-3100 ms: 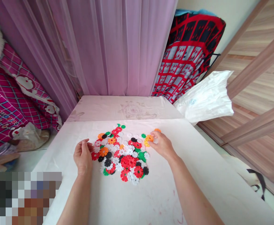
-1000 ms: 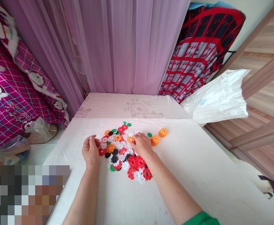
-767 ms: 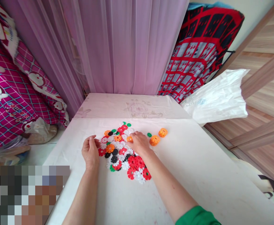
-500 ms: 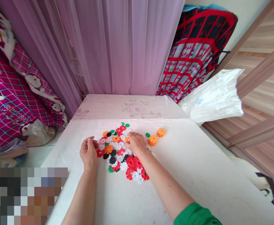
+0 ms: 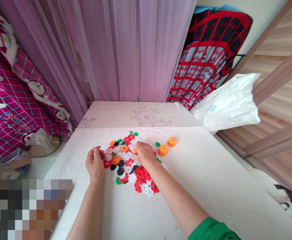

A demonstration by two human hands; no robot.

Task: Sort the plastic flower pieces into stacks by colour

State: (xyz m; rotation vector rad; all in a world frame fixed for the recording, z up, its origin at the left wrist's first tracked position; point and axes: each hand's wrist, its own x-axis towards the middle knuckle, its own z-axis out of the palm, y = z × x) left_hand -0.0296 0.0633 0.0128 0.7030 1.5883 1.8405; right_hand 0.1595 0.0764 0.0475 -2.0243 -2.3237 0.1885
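A pile of flat plastic snowflake discs in red, white, black, green and orange lies on a white table. My right hand rests on top of the pile, fingers curled and pinching an orange disc. My left hand sits at the pile's left edge, fingers curled inward, touching the red and white discs there; whether it holds one is hidden. Two small stacks of orange discs stand apart to the right of the pile.
Purple curtains hang behind the table. A red and black patterned blanket leans at the back right, with a white plastic bag beside it. Pink patterned bedding is piled on the left. Wooden flooring shows on the right.
My right hand left the orange stacks at the right and moved left onto the pile, where it closed on an orange disc. My left hand stayed at the pile's left edge.
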